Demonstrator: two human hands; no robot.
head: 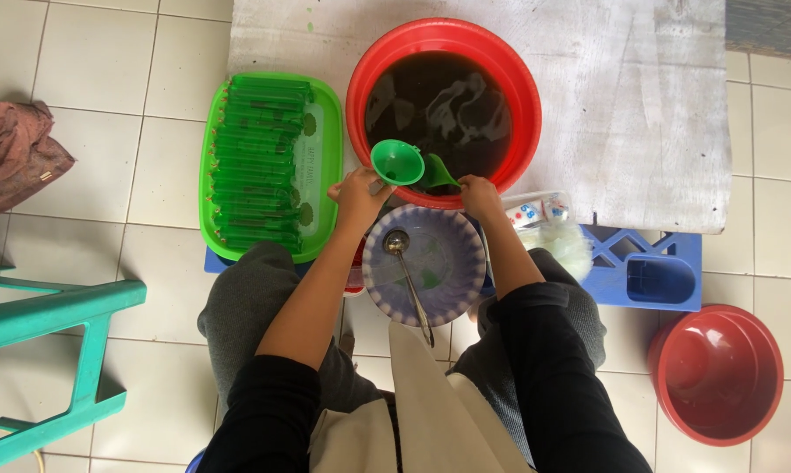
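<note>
hands apart | left hand point(357, 194) grips green funnel point(397, 162) | right hand point(480, 194) grips green scoop point(439, 173) over red basin point(527, 96)

Both hands hold a green funnel point(397, 162) over a red basin point(360, 74).

Counted: two red basins – one point(444, 109) on board, dark liquid inside; one point(716, 372) on floor, right. One green funnel point(397, 162). One green scoop point(437, 173). One purple bowl point(424, 264), one ladle point(407, 271) in it. One green tray point(325, 166), filled tubes too many to count.
</note>
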